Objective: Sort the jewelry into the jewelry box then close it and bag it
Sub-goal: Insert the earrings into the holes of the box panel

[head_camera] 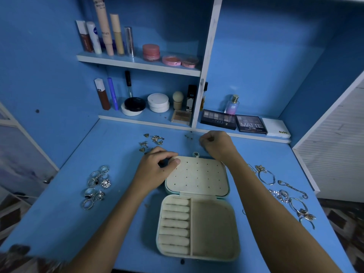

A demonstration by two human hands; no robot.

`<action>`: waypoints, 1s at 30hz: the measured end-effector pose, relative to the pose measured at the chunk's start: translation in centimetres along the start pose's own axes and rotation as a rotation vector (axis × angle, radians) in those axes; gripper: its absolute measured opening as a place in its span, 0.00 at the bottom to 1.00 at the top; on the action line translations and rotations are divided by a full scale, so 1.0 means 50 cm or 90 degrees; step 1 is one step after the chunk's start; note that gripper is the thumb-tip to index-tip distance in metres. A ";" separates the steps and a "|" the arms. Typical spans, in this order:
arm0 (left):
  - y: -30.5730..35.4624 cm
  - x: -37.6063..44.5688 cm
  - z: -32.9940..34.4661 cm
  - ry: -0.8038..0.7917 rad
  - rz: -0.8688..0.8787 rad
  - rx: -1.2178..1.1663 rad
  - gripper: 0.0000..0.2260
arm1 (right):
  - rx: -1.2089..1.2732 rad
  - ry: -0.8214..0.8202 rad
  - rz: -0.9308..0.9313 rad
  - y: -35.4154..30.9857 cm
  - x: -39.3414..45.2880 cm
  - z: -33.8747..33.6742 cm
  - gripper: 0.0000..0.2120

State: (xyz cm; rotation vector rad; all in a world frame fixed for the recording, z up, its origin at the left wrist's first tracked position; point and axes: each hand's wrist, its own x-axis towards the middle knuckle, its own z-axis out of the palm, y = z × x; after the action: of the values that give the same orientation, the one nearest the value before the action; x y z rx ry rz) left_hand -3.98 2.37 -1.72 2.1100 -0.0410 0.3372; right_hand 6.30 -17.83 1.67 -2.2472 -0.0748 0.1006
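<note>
The cream jewelry box lies open on the blue desk. Its lid (pixel 197 174), dotted with small holes, lies flat behind the base (pixel 212 229), which has ring rolls (pixel 175 223) on its left side. My left hand (pixel 157 164) grips the lid's far left corner, thumb on the inner face. My right hand (pixel 214 144) is just behind the lid's far edge, its fingertips pinched on something tiny that I cannot identify. Several rings (pixel 96 186) lie to the left, small earrings (pixel 153 141) behind my left hand, and chains and bracelets (pixel 285 194) to the right.
Two shelves (pixel 137 64) at the back hold cosmetic tubes, jars and compacts. Eyeshadow palettes (pixel 250 124) and a perfume bottle (pixel 232 105) stand on the back ledge. A few tiny dark bits (pixel 189 136) lie left of my right hand.
</note>
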 end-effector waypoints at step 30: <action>0.105 -0.138 -0.064 0.059 0.047 -0.207 0.07 | 0.400 -0.059 0.035 -0.012 -0.150 -0.090 0.04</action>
State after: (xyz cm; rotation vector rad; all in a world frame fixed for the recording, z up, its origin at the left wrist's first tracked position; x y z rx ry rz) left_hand -12.20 1.53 2.45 1.7728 -0.1121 0.4412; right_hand -0.72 -21.61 5.28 -1.6162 -0.0261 0.2251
